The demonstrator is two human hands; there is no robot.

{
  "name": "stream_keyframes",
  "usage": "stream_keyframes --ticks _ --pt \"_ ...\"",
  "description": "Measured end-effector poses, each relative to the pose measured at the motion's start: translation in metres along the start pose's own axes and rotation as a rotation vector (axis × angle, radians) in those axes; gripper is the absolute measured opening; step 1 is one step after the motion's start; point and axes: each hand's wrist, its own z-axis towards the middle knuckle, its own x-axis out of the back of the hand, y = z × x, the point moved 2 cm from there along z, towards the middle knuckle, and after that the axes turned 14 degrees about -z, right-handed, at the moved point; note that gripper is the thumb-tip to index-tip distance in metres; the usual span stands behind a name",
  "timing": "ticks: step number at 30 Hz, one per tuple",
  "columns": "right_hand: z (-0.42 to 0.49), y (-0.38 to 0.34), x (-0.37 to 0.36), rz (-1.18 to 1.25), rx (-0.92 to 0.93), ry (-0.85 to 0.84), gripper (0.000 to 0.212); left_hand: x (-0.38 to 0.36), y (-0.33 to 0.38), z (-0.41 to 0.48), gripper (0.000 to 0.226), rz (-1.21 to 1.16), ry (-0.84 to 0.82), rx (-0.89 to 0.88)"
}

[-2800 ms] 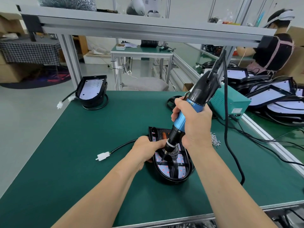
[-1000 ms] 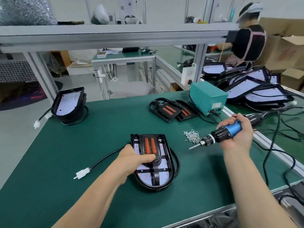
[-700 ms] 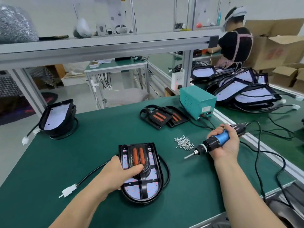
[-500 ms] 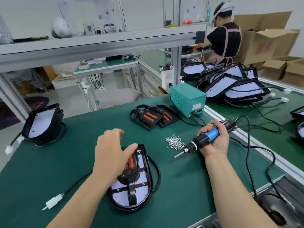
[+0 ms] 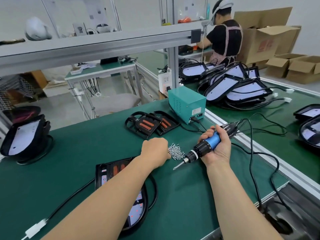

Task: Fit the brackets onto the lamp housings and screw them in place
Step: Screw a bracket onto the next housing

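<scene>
A black lamp housing (image 5: 110, 172) lies face down near the table's front, a black bracket with orange pads fitted on it, mostly hidden under my left forearm. My left hand (image 5: 155, 151) reaches past it, its curled fingers down at the left edge of a small pile of silver screws (image 5: 175, 151). The fingertips are hidden, so a pinched screw does not show. My right hand (image 5: 219, 148) grips a blue and black electric screwdriver (image 5: 206, 147) just right of the pile, its bit pointing down-left, just above the mat.
Two spare brackets (image 5: 147, 125) lie behind the screws, next to a teal power box (image 5: 187, 104). Another lamp housing (image 5: 22, 137) sits at the far left. Several housings (image 5: 233, 87) are stacked on the right bench, where a person (image 5: 223, 37) works. The screwdriver cord (image 5: 256, 170) trails right.
My left hand has left the bracket on the housing and moved right to the screw pile. The right hand keeps the screwdriver beside the pile. The view has swung right.
</scene>
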Motion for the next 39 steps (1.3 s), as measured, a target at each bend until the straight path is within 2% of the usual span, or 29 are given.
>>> stream_keyframes --ticks 4,9,14,18,23,25,31,39 --pt "-0.001 0.001 0.001 -0.01 -0.002 -0.01 0.012 -0.001 -0.002 -0.007 0.023 -0.057 -0.003 -0.003" --pt "-0.002 0.001 0.0 -0.019 -0.001 -0.007 0.011 -0.001 -0.006 -0.01 0.015 -0.053 -0.027 -0.013" --pt "-0.002 0.0 -0.001 -0.034 -0.009 -0.002 0.01 0.001 -0.005 -0.017 0.017 -0.089 -0.012 -0.09" --pt "-0.006 -0.001 -0.003 -0.012 -0.012 0.011 0.01 0.009 -0.01 -0.038 0.011 -0.382 0.005 -0.097" --pt "-0.023 -0.004 -0.021 0.071 0.019 -0.014 0.012 0.017 -0.024 -0.089 0.014 -1.109 0.032 -0.028" --pt "-0.033 -0.002 -0.036 0.037 0.038 -0.027 0.012 0.017 -0.029 -0.107 0.01 -1.316 0.034 0.024" --pt "-0.065 0.01 -0.079 -0.121 0.133 -0.073 0.016 0.024 -0.037 -0.142 0.017 -1.531 0.082 0.017" --pt "-0.086 0.027 -0.097 -0.23 0.169 -0.109 0.014 0.032 -0.05 -0.164 0.013 -1.628 0.133 0.044"
